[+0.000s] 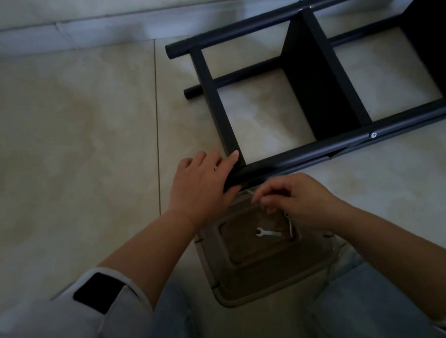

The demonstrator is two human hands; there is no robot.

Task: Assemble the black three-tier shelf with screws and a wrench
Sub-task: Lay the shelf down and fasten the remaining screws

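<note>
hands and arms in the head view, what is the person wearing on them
Both forearms are bare, with the sleeves pushed up towards the elbows. The left hand comes out of a white sleeve that carries a black rectangular patch. The right hand has a pale sleeve at the frame edge. No gloves show.

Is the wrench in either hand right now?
No, the wrench lies in the beige tray on the floor, below the right hand, untouched by either hand.
</note>
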